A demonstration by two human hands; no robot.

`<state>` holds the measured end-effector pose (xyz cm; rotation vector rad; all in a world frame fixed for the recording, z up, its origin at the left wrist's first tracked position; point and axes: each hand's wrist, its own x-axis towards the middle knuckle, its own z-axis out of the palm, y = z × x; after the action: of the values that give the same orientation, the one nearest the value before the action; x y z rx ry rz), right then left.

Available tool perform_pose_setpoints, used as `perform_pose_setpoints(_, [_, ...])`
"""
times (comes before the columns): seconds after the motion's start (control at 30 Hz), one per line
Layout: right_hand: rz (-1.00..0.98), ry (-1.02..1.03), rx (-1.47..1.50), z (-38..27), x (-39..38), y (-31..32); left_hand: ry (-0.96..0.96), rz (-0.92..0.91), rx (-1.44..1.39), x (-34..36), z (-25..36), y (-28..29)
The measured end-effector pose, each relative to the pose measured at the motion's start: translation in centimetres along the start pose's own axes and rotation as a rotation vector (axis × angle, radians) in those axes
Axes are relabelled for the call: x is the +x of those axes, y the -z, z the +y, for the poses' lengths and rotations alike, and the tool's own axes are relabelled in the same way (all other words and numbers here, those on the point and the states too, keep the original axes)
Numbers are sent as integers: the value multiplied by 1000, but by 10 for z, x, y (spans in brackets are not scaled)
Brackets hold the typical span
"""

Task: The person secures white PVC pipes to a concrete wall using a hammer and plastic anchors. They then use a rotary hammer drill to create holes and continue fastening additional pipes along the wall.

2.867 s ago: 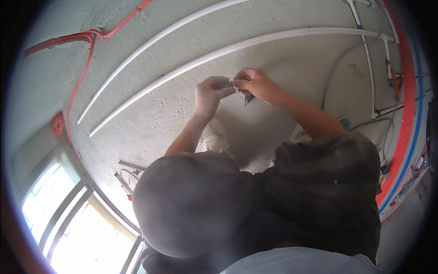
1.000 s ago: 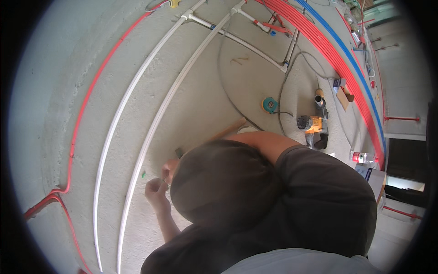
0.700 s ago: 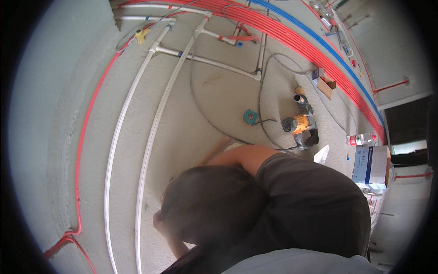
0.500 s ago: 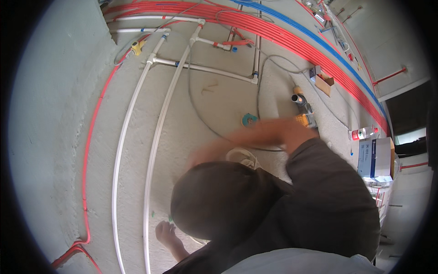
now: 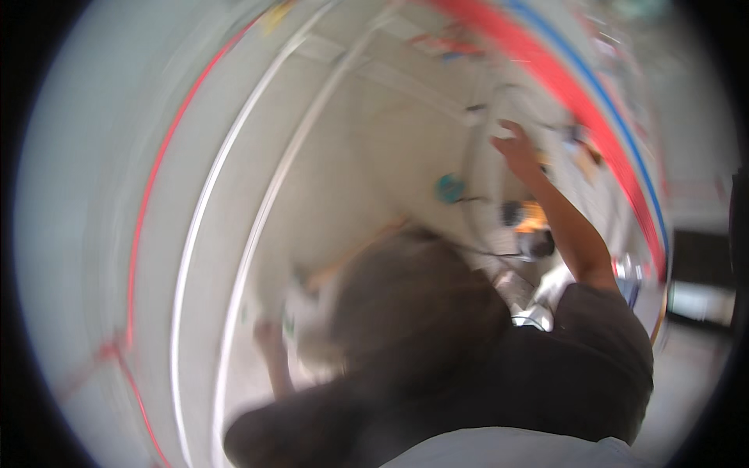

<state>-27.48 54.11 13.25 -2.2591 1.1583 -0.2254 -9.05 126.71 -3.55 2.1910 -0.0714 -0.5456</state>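
My right hand [image 5: 515, 147] reaches out over the floor at the upper right, bare forearm beyond a dark sleeve. Its thumb and fingers are apart, and I see nothing held. Below it lies an orange-and-black power tool [image 5: 532, 222]; to its lower left is a teal round piece [image 5: 450, 188]. Low at the left, my left hand [image 5: 268, 334] is blurred close to the floor beside white pipes [image 5: 234, 300]; its fingers cannot be made out. A large rounded dark shape [image 5: 421, 304] covers the middle. A blurred tan strip [image 5: 351, 261] juts from behind it, its kind unclear.
A red line [image 5: 140, 226] runs along the wall at left. Red pipes [image 5: 562, 93] and a blue pipe [image 5: 605, 97] curve past at the upper right. An opened small box [image 5: 585, 152] lies beside them. Cables trail around the power tool.
My right hand has swung from across the dark shape out to the upper right. The view has shifted and blurred. My left hand stays low at the left.
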Motion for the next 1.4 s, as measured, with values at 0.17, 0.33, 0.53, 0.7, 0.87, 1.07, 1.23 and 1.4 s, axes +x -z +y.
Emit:
perform_pose_setpoints(0.17, [-432,486,-46,-21,-82,-169,-25,120,348,7,51,11])
perform_pose_setpoints(0.33, [-711,798,-301,-111,-116,-206,95,104,115,-15,71,11])
perform_pose_setpoints(0.53, [-842,877,-425,-128,-145,-236,-278,65,494,-13,54,-34])
perform_pose_setpoints(0.7, [-899,880,-331,-134,-138,-241,-478,113,329,33,72,-26])
perform_pose_setpoints(0.87, [-1059,708,-64,-166,-116,-190,-548,154,-38,166,181,-38])
perform_pose_setpoints(1.07, [-666,485,108,-212,-36,-180,-709,46,-40,307,239,-109])
perform_pose_setpoints(1.23, [-444,413,43,-169,18,-215,-599,89,-48,305,259,-163])
perform_pose_setpoints(1.4, [-604,164,77,-168,11,-205,-405,-73,-173,300,262,-168])
